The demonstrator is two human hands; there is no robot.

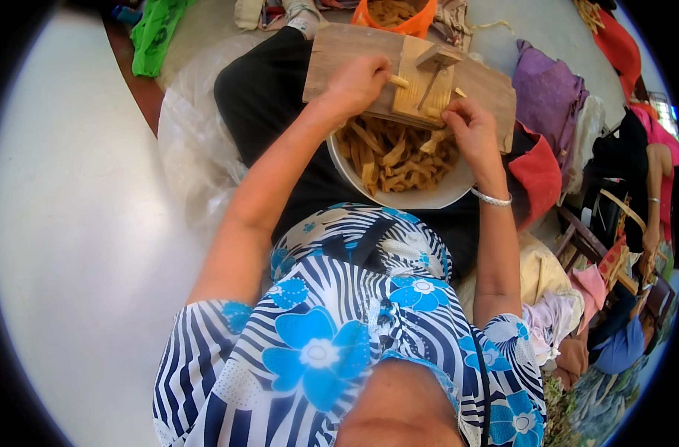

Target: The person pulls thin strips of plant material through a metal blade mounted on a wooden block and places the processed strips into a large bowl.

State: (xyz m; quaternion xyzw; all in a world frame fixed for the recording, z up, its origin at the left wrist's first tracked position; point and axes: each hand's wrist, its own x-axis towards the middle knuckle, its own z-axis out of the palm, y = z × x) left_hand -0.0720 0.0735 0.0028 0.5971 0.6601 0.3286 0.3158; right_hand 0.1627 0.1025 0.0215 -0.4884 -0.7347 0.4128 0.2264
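Note:
A wide wooden board (336, 56) lies across my legs, with a paler wooden block (412, 56) on it that has a dark slot and a small raised wooden piece (438, 56). My left hand (360, 83) is closed in a pinch on a short tan strip (398, 80), whose end reaches the block's left side. At the block's lower right corner, my right hand (470, 128) has thumb and fingertips pressed together; what they hold is too small to make out. Below the board sits a white bowl (410, 200) full of curled tan strips (399, 156).
An orange basket (408, 27) of similar strips stands beyond the board. A purple cloth (548, 93) and red cloth (537, 175) lie to the right. Farther right, another person's arm (657, 197) shows. Clear plastic sheeting (198, 127) and a green bag (155, 33) are on the left.

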